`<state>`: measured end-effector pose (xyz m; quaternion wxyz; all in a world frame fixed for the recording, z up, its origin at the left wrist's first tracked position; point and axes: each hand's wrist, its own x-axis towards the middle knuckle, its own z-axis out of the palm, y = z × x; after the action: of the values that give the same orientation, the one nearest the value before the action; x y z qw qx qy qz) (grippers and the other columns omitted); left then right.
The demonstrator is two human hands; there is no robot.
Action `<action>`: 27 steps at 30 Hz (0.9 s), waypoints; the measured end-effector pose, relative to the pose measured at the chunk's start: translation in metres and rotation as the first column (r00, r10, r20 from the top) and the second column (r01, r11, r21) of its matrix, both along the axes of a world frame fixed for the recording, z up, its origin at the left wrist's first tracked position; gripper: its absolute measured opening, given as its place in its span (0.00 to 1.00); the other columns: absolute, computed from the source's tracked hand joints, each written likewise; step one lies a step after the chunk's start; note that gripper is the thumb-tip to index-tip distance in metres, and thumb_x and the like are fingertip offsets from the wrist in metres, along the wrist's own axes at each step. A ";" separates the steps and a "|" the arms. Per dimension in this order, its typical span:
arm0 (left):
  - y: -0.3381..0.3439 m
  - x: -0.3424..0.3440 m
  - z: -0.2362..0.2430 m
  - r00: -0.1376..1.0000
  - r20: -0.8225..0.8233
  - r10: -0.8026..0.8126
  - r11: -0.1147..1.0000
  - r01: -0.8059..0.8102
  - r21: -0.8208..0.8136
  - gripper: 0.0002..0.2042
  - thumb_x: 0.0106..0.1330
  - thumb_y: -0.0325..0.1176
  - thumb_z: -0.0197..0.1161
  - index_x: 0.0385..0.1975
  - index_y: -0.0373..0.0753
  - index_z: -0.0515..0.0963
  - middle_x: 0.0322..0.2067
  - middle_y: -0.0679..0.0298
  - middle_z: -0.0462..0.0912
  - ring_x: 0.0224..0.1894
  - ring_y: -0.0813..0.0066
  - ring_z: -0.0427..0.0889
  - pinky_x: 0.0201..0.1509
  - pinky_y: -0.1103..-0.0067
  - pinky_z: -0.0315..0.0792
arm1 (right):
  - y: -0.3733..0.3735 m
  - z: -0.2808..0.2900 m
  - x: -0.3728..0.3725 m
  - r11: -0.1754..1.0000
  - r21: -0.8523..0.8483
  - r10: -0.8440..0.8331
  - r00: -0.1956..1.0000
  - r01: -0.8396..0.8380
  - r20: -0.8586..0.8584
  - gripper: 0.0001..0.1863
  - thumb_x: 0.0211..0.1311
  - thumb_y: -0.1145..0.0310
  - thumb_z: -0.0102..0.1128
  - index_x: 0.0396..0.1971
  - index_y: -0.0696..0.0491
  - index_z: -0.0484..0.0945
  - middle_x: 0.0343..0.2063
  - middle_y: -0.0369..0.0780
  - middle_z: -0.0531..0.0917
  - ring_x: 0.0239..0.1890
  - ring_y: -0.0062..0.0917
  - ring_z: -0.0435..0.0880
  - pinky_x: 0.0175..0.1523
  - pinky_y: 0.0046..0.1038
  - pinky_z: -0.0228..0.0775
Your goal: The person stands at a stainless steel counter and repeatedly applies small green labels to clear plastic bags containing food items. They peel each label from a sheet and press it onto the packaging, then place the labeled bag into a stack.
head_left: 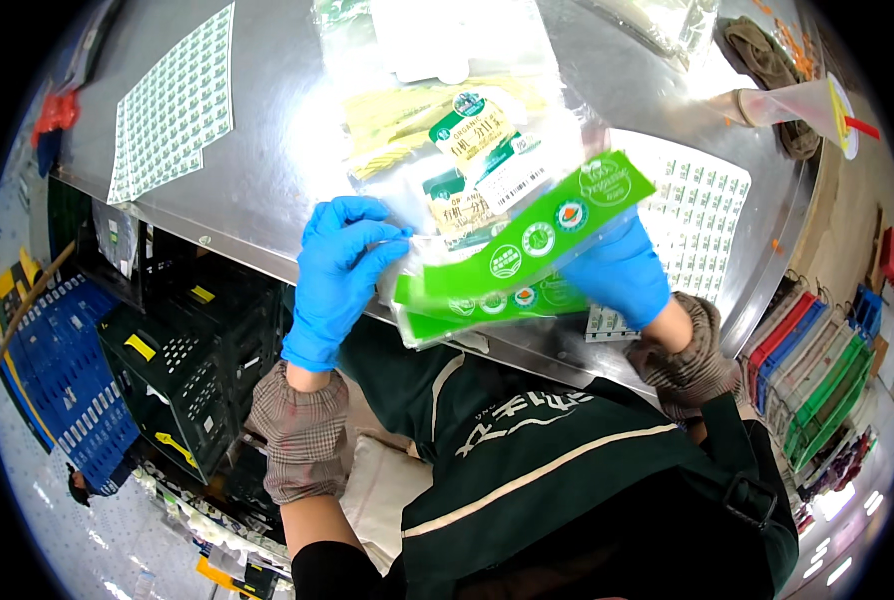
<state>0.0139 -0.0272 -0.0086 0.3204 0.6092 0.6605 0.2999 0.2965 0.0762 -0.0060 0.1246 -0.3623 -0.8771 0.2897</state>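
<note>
My left hand, in a blue glove, has its fingers drawn together at the left edge of a clear plastic bag; what they pinch is hard to make out. My right hand, also gloved, grips green-printed packaging strips from behind, partly hidden by them. The green strips overlap at an angle, the upper one slightly blurred. Behind them lie clear bags of pale yellow contents with green-and-white labels.
Sticker sheets lie at both sides of the steel table. A cup and brown cloth are at back right. Black crates and blue crates stand lower left. Coloured baskets are at right.
</note>
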 end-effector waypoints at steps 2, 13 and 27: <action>0.008 -0.003 0.009 0.992 0.119 0.052 0.998 -0.054 0.014 0.07 0.55 0.26 0.68 0.34 0.37 0.82 0.39 0.61 0.76 0.42 0.69 0.73 0.47 0.77 0.69 | 0.019 0.016 -0.008 0.835 -0.545 -0.349 0.840 0.078 -0.416 0.09 0.60 0.69 0.61 0.37 0.56 0.81 0.24 0.44 0.82 0.24 0.25 0.79 0.32 0.27 0.71; 0.093 -0.029 0.046 0.471 0.681 0.561 0.594 -0.802 0.065 0.14 0.69 0.32 0.56 0.50 0.31 0.76 0.45 0.59 0.80 0.49 0.71 0.79 0.56 0.77 0.73 | 0.116 0.047 0.124 0.943 -0.256 -0.266 0.944 0.213 -0.195 0.21 0.62 0.67 0.61 0.56 0.50 0.76 0.36 0.37 0.81 0.41 0.20 0.79 0.50 0.23 0.71; 0.165 0.187 0.009 0.760 0.646 -0.067 0.942 0.261 -0.210 0.16 0.58 0.19 0.63 0.47 0.33 0.74 0.40 0.62 0.82 0.40 0.78 0.81 0.44 0.82 0.75 | 0.103 0.045 0.231 0.853 -0.465 -0.307 0.949 0.238 -0.077 0.09 0.61 0.76 0.60 0.41 0.57 0.74 0.33 0.34 0.78 0.37 0.17 0.76 0.42 0.22 0.71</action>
<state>0.2005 0.1380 0.0000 0.6328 0.4764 0.4946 0.3577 0.5275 0.1789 0.0389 0.1421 -0.4794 -0.7140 0.4901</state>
